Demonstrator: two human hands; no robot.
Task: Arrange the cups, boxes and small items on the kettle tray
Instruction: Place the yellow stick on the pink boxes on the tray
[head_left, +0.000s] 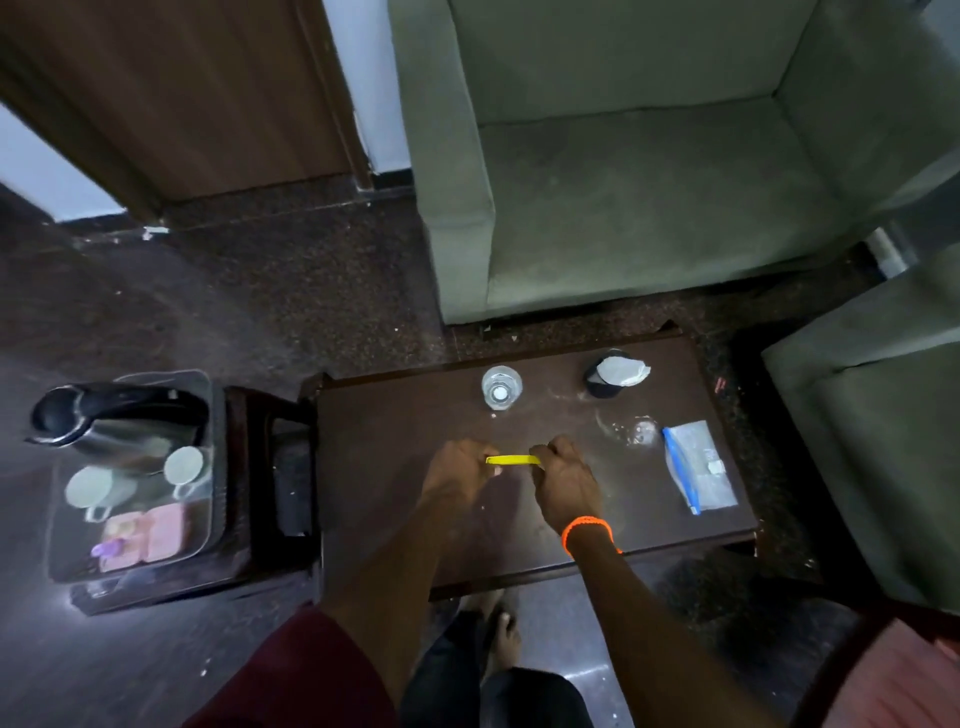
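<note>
at table centre: left hand (457, 467) and right hand (563, 480) pinch a thin yellow strip (511, 460) by its ends.
glossy dark table (395, 426), bare toward 9 o'clock.

A: Obstacles, listed from our hands (511, 467): water bottle (501, 387) just beyond; dark cup (610, 374) beyond and right; zip bag (698, 465) to our right.

B: Free room: bare table (384, 441) left of our left hand, and the strip nearer us. Further left, the tray (208, 540) stands crowded: kettle (111, 415), cups (184, 465), boxes (150, 535).
</note>
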